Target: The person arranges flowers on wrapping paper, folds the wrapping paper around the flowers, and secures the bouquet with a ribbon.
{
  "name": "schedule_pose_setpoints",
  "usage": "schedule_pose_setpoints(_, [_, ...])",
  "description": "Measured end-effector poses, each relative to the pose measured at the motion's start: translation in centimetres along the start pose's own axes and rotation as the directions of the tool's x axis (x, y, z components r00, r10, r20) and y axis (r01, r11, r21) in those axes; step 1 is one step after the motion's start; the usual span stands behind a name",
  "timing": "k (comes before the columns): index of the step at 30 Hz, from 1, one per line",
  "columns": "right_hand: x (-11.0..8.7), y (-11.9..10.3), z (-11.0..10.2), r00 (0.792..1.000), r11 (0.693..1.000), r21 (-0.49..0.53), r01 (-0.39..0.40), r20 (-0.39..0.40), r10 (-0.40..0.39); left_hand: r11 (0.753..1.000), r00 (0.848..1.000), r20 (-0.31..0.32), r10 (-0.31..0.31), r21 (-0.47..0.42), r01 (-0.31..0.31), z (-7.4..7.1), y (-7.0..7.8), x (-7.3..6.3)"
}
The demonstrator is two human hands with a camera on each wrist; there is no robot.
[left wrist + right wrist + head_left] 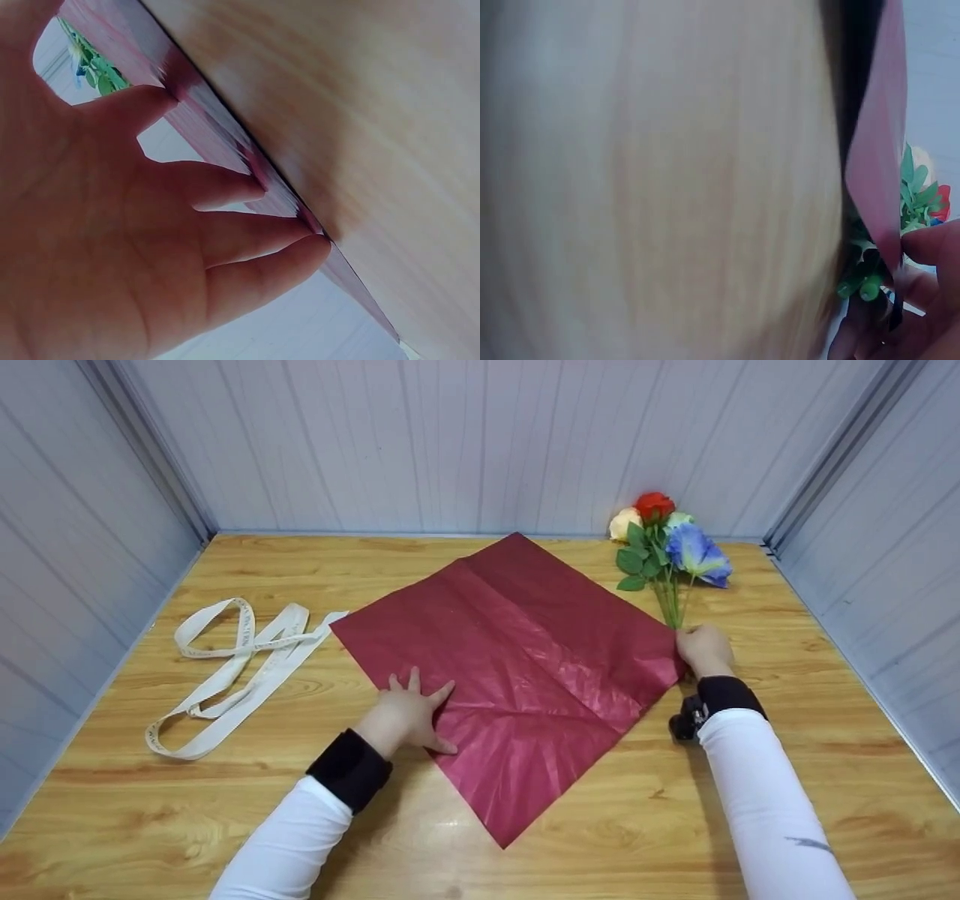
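A square of dark red wrapping paper (pixel 517 660) lies on the wooden table with its corners pointing toward and away from me. My left hand (pixel 405 716) rests on its near-left edge, fingers spread; the left wrist view shows the fingertips (pixel 319 247) touching the paper. At the right corner, my right hand (pixel 705 649) pinches the paper's edge between thumb and fingers. Beside that hand, a bunch of artificial flowers (pixel 697 556), red, cream and blue, lies with its stems toward me. In the right wrist view the green stem ends (pixel 870 289) show just under the lifted paper edge.
A long white printed ribbon (pixel 245 622) lies in loose loops on the left of the table, one end near the paper's left corner. Pale panel walls (pixel 450 450) enclose the table at the back and both sides.
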State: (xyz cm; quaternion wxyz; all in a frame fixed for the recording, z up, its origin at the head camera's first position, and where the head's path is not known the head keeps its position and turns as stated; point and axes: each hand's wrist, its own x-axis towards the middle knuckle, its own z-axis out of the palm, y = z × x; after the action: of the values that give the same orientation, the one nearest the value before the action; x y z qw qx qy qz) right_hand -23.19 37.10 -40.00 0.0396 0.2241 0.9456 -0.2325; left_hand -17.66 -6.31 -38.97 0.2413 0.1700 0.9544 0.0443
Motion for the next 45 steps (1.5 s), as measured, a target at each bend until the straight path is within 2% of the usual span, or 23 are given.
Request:
schedule_pose_setpoints(7, [0.1,-0.3,0.0,0.999,0.999,-0.026,-0.034,-0.008,0.033,1.000,1.000,-0.012,0.010,0.000,-0.010,0.0,-0.1,0.0])
schedule_pose_setpoints(15, [0.2,-0.9,0.3,0.996,0.999,-0.020,-0.039,-0.075,0.037,1.000,1.000,0.002,0.006,-0.015,-0.006,0.2,-0.1,0.1])
schedule_pose_setpoints(20, [0.1,-1.1,0.5,0.979,0.988,0.129,-0.081,-0.175,0.103,1.000,1.000,-0.001,0.007,-0.017,-0.007,0.1,0.0,0.1])
schedule_pose_setpoints(26, [-0.2,-1.6,0.6,0.952,0.943,0.326,-0.061,-0.266,0.154,1.000,1.000,0.007,0.000,-0.010,0.000,0.1,0.0,0.0])
schedule_pose_setpoints(30, [-0.2,-2.0,0.7,0.941,0.899,0.438,-0.007,-0.300,0.154,1.000,1.000,0.010,-0.003,-0.005,0.003,0.0,0.1,0.0])
schedule_pose_setpoints(33, [-0.3,-2.3,1.1,0.924,0.871,0.488,0.058,-0.357,0.139,1.000,1.000,0.008,-0.003,-0.007,0.003,0.1,0.1,0.1])
schedule_pose_setpoints(37, [-0.3,-2.6,1.5,0.889,0.862,0.493,0.122,-0.440,0.125,1.000,1.000,0.004,0.000,-0.008,0.000,0.2,0.0,0.1])
schedule_pose_setpoints(41, [-0.5,-2.8,1.5,0.866,0.861,0.475,0.183,-0.492,0.088,1.000,1.000,0.006,0.002,-0.009,-0.002,0.1,0.1,0.0])
schedule_pose_setpoints(45, [-0.8,-3.2,1.4,0.840,0.841,0.483,0.243,-0.539,0.067,1.000,1.000,0.001,0.007,-0.003,-0.007,0.0,0.2,-0.1])
